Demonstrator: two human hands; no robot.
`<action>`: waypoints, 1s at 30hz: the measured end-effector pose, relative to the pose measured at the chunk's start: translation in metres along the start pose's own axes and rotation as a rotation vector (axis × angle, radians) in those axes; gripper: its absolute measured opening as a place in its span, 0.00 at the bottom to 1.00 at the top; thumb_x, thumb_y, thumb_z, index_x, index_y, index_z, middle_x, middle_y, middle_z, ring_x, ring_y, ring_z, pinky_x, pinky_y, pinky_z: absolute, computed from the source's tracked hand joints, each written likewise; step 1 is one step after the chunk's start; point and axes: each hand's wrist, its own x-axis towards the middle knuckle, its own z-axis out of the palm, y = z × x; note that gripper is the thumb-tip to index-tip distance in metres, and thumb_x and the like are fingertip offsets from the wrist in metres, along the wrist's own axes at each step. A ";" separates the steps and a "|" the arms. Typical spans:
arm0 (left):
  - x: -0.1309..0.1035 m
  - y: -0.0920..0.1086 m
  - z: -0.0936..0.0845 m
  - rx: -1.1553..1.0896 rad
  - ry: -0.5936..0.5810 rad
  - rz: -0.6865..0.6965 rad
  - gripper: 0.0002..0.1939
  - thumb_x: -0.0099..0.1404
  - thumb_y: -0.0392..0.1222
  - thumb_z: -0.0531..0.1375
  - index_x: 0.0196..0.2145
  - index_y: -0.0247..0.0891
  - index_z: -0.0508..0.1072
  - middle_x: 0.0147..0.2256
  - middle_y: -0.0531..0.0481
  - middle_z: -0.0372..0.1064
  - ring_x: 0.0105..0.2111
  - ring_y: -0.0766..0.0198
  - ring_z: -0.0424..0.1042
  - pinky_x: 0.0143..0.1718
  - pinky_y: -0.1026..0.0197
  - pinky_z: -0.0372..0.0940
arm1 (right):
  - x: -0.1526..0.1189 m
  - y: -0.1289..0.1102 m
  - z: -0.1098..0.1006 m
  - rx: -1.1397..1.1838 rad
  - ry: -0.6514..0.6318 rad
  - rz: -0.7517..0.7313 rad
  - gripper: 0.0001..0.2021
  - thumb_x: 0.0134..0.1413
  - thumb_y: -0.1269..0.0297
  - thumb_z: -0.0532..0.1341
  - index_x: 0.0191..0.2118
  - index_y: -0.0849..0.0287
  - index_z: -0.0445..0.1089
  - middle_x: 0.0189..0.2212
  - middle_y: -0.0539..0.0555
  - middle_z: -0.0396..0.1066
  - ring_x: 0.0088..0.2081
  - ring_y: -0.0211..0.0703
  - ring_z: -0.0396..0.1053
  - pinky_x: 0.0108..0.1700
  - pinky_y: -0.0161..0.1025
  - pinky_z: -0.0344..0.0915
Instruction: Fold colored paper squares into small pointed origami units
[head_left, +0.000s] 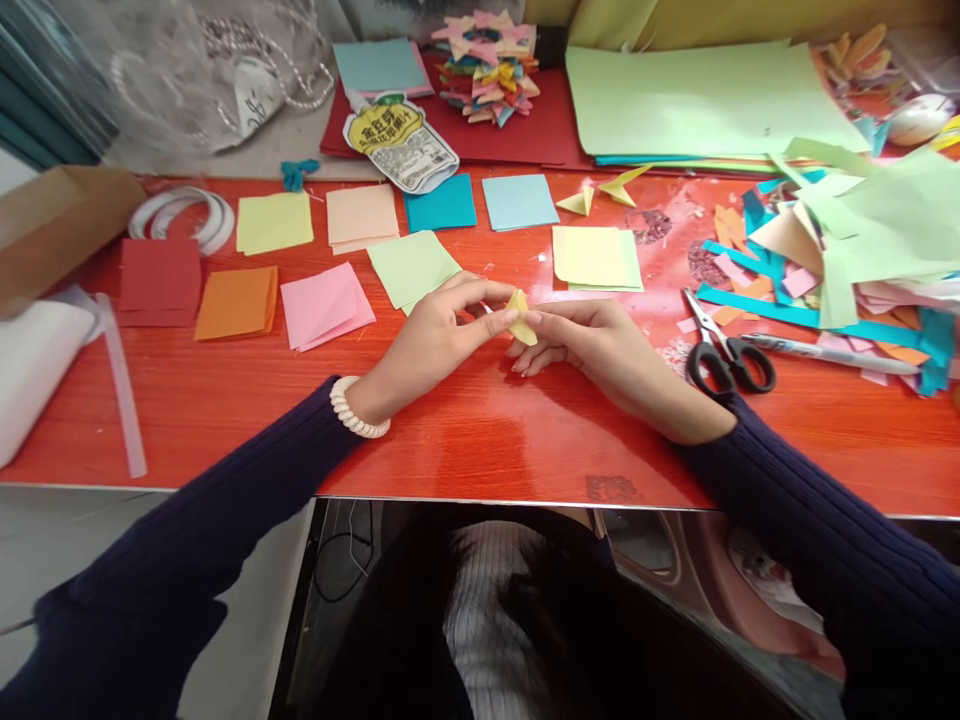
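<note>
A small folded yellow paper (520, 318) is pinched between both hands above the red table (450, 430). My left hand (450, 325) grips its left side between thumb and index finger. On its right side, the thumb and fingers of my right hand (585, 345) hold it, the other fingers curled beneath. Behind the hands lie a light green paper stack (412, 265) and a pale yellow stack (596, 257). Two folded yellow pieces, one (577, 201) beside the other (624, 186), rest farther back.
Black-handled scissors (720, 345) and a pen (832, 353) lie near my right forearm, beside a heap of paper scraps (877, 220). Several coloured paper stacks, including a pink one (326, 305) and an orange one (236, 303), sit to the left. Tape rolls (184, 218) stand farther left.
</note>
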 end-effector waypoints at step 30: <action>0.001 0.001 -0.001 0.092 0.022 -0.078 0.16 0.62 0.52 0.56 0.25 0.36 0.70 0.22 0.53 0.66 0.23 0.70 0.63 0.27 0.65 0.59 | 0.001 0.001 0.002 -0.272 -0.094 -0.056 0.11 0.55 0.59 0.58 0.31 0.61 0.72 0.26 0.52 0.73 0.27 0.36 0.71 0.33 0.36 0.68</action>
